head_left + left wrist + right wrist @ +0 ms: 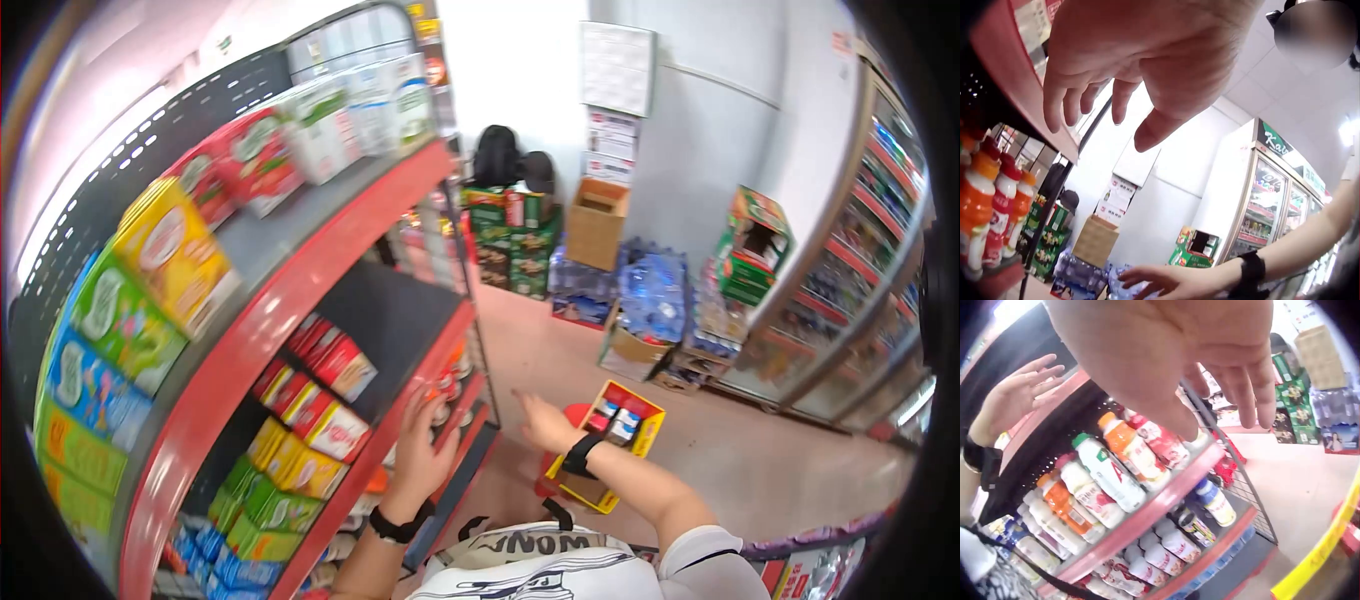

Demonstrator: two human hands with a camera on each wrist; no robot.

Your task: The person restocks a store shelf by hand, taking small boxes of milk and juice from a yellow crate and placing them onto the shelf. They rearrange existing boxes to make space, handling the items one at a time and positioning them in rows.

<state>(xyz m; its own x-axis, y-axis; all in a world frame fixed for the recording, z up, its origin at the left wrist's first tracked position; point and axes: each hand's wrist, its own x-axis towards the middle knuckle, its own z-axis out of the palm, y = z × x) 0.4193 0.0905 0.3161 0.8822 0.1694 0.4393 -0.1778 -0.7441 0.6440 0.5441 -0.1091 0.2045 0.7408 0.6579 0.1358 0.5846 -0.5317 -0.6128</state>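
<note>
My left hand is raised at the red edge of the shelf unit, fingers extended, holding nothing. In the left wrist view the left hand hangs with loose fingers above and beside orange-and-red-capped bottles. My right hand reaches forward with nothing in it, left of and above a yellow-rimmed box that holds a few small packs. The right wrist view has the right hand with relaxed fingers over a shelf row of bottles.
Cartons line the top shelf, with smaller packs below. Against the back wall stand green crates, a brown box and wrapped water bottles. Glass-door fridges are at the right. Floor shows beyond the yellow-rimmed box.
</note>
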